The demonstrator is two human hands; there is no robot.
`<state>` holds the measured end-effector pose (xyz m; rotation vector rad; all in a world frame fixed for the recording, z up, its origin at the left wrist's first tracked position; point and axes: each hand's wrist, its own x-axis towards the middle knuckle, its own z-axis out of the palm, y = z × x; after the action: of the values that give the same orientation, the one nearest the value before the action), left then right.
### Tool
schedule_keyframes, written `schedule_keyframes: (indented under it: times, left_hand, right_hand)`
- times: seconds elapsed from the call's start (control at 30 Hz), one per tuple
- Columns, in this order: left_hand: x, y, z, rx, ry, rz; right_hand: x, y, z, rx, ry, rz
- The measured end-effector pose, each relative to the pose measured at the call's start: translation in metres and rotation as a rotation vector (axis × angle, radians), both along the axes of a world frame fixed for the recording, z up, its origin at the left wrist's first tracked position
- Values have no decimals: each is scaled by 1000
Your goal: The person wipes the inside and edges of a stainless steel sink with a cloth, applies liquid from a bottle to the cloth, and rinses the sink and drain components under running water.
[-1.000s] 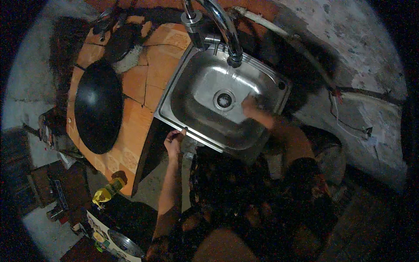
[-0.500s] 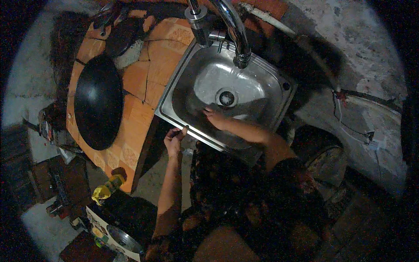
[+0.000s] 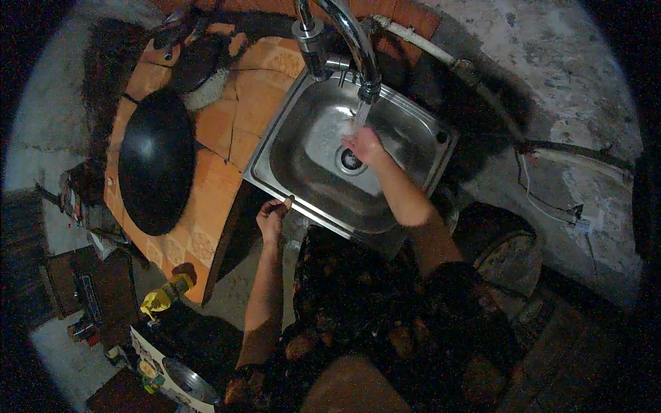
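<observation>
A stainless steel sink (image 3: 313, 210) lies in front of me, with a curved chrome faucet (image 3: 369, 76) over its far side. Water (image 3: 361, 113) runs from the spout in a stream. My right hand (image 3: 366, 146) is under that stream, above the drain (image 3: 351, 160), with its fingers stretched toward the left and nothing held. At the near left edge of the sink, my left hand (image 3: 274, 217) has its fingers curled, their tips against the metal rim. Whether anything small is in its palm is hidden.
An orange tiled counter (image 3: 213, 138) adjoins the sink on the left, bearing a large black wok or lid (image 3: 157, 162). A yellow bottle (image 3: 167, 294) stands near its front corner. Pipes (image 3: 427, 45) and a cable (image 3: 544, 196) run along the right wall.
My right hand has moved from the near left of the basin up and right to beneath the spout. Water now flows from the faucet. My left hand stays at the rim.
</observation>
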<state>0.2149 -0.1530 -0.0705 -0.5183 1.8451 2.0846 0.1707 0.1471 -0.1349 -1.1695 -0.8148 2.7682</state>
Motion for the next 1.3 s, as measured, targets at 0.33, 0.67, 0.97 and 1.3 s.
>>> schedule_keyframes:
  times: [0.33, 0.67, 0.97, 1.3]
  left_hand:
    - [-1, 3, -3, -52, -65, 18]
    - [1, -6, -11, 40, 1, 15]
    - [2, 5, 9, -1, -75, 16]
    - [-2, 8, 15, -61, -130, -46]
  right_hand:
    - [2, 6, 56, -428, 529, -67]
    - [-25, 11, -25, -775, 752, 229]
    - [-54, 33, -99, 1014, -530, 253]
    - [37, -114, -98, 1898, 490, 1038]
